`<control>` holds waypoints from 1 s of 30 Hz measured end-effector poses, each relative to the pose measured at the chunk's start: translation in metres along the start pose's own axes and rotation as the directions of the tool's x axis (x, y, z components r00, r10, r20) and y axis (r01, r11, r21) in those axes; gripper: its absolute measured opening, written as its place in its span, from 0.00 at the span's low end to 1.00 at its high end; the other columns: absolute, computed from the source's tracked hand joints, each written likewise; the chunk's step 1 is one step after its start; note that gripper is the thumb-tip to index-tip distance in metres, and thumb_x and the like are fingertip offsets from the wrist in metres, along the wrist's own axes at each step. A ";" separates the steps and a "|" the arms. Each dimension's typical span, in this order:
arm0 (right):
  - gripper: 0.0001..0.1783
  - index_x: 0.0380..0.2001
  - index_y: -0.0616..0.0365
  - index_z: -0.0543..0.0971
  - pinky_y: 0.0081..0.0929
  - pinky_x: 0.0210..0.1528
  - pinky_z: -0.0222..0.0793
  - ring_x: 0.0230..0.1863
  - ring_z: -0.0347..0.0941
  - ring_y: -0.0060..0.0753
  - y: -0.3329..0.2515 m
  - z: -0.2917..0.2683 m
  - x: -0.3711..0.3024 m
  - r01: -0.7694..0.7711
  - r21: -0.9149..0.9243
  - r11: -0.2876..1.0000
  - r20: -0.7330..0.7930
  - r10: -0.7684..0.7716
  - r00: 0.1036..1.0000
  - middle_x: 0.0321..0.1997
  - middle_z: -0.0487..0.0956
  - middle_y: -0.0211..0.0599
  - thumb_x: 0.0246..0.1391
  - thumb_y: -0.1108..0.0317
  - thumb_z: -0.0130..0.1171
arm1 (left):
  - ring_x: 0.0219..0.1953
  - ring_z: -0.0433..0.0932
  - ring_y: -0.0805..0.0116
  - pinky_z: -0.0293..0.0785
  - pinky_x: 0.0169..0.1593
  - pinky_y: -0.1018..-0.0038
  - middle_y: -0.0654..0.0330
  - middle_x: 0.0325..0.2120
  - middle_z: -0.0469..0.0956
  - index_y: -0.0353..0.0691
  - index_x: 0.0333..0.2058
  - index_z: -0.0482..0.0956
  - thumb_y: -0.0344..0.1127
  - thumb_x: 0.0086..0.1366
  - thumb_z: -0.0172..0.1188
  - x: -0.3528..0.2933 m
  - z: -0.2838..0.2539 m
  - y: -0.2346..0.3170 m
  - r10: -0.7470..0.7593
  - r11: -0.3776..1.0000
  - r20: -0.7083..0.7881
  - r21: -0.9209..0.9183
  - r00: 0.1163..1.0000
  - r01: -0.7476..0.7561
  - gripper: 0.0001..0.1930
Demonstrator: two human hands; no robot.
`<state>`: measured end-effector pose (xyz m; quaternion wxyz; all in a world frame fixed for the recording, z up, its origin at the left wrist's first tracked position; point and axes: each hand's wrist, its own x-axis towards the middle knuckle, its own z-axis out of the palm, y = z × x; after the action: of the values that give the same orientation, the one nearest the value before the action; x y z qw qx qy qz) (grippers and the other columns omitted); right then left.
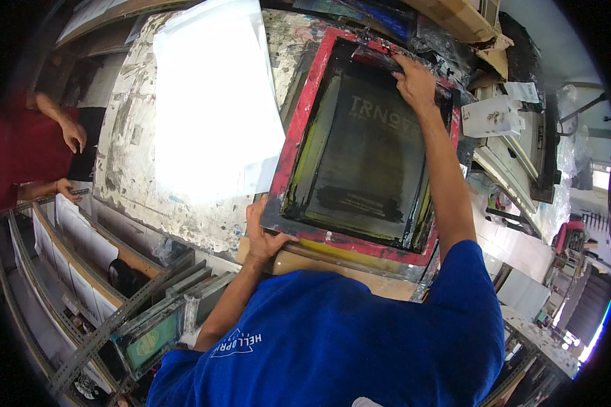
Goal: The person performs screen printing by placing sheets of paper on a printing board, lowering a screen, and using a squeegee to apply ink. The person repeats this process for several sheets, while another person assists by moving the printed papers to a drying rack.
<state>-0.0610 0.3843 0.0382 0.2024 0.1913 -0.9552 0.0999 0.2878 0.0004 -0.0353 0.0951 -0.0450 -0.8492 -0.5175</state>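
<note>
A screen printing frame (pixel 296 146) with red, ink-stained bars lies tilted before me on the worktable. Its mesh (pixel 360 163) is dark, with faint pale lettering, and black ink is smeared along its edges. My left hand (pixel 258 234) grips the near left corner, thumb along the near bar and fingers at the left side. At the far bar, my right hand (pixel 416 83) has its fingers bent over the frame; what lies under the fingertips is partly hidden. Left of the frame, a stack of white sheets (pixel 214 102) covers part of the table, close against the red bar.
The ink-spattered worktable (pixel 125 146) stretches left. Beyond it stands another person in a dark red shirt (pixel 30 146), hands by a rack (pixel 68 241) holding white sheets. A translucent plastic container (pixel 492 117) stands to the right. Cardboard (pixel 455 17) sits at the far right.
</note>
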 end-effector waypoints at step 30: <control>0.27 0.56 0.39 0.80 0.42 0.53 0.75 0.53 0.80 0.51 0.004 -0.009 0.014 -0.257 0.128 0.958 0.099 0.246 0.964 0.52 0.84 0.41 0.49 0.62 0.69 | 0.53 0.69 0.49 0.67 0.59 0.58 0.48 0.51 0.71 0.30 0.64 0.66 0.50 0.31 0.86 0.001 -0.004 0.008 -0.031 0.999 -0.011 -0.013 0.999 0.031 0.60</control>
<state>-0.0712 0.3859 0.0518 0.1347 0.0858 -0.9700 0.1835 0.2888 0.0007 -0.0269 0.0914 -0.0295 -0.8459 -0.5247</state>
